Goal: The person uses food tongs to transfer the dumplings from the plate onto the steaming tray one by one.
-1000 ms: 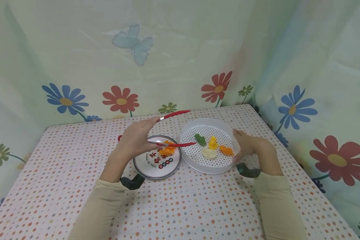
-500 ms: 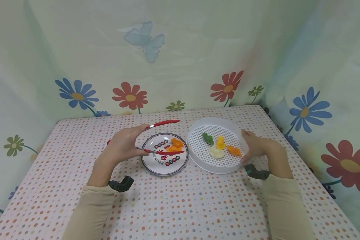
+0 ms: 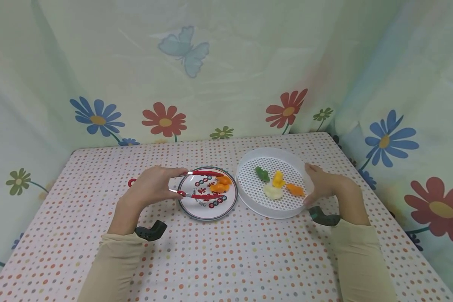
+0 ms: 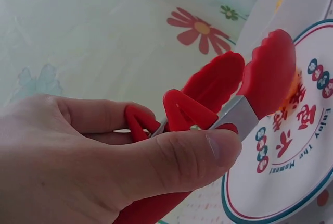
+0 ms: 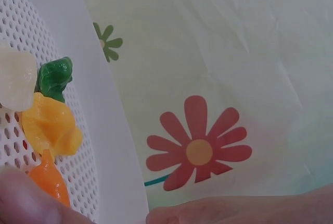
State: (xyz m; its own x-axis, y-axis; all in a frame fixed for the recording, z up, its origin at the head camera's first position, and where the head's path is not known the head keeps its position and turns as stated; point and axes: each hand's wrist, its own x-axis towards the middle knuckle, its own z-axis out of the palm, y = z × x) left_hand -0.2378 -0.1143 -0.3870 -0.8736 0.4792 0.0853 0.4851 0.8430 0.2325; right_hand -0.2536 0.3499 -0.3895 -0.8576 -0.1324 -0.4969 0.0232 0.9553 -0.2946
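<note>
My left hand (image 3: 151, 184) holds red-tipped metal tongs (image 4: 270, 70), thumb on one arm and fingers on the other. The tongs' arms are spread apart over the round white plate (image 3: 190, 201), with nothing gripped between the tips. Glossy orange dumpling-like pieces (image 3: 219, 186) lie on the plate's right side. My right hand (image 3: 324, 184) grips the right wall of a white round sieve (image 3: 264, 212) with a perforated bottom. Inside it are a green piece (image 3: 262, 174), a yellow piece (image 3: 278, 179), a cream piece (image 3: 273, 192) and an orange piece (image 3: 295, 189).
The plate and sieve stand side by side on a dotted tablecloth (image 3: 226, 260). A flower-print curtain (image 3: 226, 84) hangs behind the table's far edge and along its right side.
The left hand has drawn left relative to the plate, and the tongs' arms have come closer together and lower over it. The right hand keeps its hold on the sieve. The head view shifted slightly.
</note>
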